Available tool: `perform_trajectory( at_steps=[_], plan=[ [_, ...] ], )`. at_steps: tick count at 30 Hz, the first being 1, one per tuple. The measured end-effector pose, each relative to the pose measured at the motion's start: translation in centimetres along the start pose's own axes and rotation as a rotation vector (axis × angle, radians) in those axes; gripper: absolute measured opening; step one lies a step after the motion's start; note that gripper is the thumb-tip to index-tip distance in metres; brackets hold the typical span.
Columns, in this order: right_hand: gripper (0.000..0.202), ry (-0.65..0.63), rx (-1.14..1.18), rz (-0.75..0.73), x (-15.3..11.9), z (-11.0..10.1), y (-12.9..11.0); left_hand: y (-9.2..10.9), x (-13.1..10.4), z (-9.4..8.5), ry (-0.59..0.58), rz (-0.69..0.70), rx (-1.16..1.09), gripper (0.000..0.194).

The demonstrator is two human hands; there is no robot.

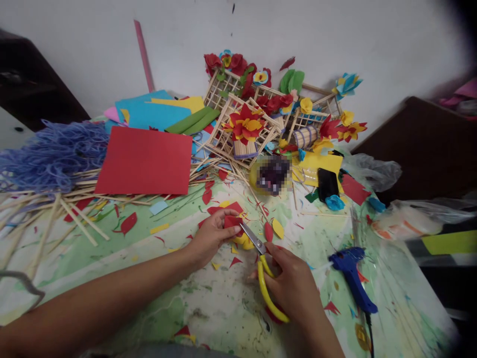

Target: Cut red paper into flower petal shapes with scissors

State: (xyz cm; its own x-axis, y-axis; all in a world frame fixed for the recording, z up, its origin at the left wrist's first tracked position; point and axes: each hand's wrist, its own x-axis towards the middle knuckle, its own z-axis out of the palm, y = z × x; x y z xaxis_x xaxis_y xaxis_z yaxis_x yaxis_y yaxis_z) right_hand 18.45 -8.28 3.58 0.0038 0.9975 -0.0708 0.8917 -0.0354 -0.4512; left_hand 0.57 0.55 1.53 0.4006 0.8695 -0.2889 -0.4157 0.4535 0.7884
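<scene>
Between the thumb and fingers of my left hand [218,231] is a small piece of red paper [231,223]. My right hand [292,278] grips scissors with yellow handles [265,286]. Their pointed blades [250,235] reach up to the edge of the red piece; whether they cut into it I cannot tell. Yellow paper petals [244,242] lie just under the blade tips. Close by on the cloth are a red petal [268,231] and a yellow petal [278,228], among scattered red and yellow scraps.
Stick-built frames with paper flowers [244,124] stand against the wall. To their left are a red sheet [145,161], blue sheets [152,117], loose sticks [80,219] and purple cord [52,154]. At right lie a blue glue gun [352,278], a black phone [328,184] and plastic bags [413,221].
</scene>
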Motion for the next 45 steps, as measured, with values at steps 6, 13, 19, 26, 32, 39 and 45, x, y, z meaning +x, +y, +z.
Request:
perform_trajectory(
  at_steps=[6,13,19,26,32,39,45],
  plan=[
    [0.04,-0.002,0.04,0.024,-0.1,0.22,0.11,-0.16,0.21,-0.18,0.039,0.042,-0.003,0.038],
    [0.034,-0.015,0.07,0.02,-0.16,0.15,0.08,-0.17,0.46,-0.25,0.077,0.101,0.016,0.036],
    [0.035,0.011,0.041,-0.009,-0.15,-0.05,0.11,-0.33,0.41,-0.44,0.079,0.111,0.043,0.038],
    [0.041,0.011,0.003,-0.012,-0.16,0.23,0.28,-0.15,0.44,-0.38,0.062,0.116,0.045,0.04],
    [0.038,0.005,-0.014,-0.015,-0.04,-0.04,0.21,-0.08,0.33,-0.27,0.057,0.113,0.057,0.043],
    [0.039,0.013,-0.013,-0.028,-0.16,-0.31,0.24,-0.23,0.5,-0.72,0.018,0.141,0.115,0.042],
    [0.042,0.008,-0.011,-0.032,-0.13,-0.57,0.15,0.44,0.52,-0.74,-0.014,0.125,0.226,0.048]
  ],
)
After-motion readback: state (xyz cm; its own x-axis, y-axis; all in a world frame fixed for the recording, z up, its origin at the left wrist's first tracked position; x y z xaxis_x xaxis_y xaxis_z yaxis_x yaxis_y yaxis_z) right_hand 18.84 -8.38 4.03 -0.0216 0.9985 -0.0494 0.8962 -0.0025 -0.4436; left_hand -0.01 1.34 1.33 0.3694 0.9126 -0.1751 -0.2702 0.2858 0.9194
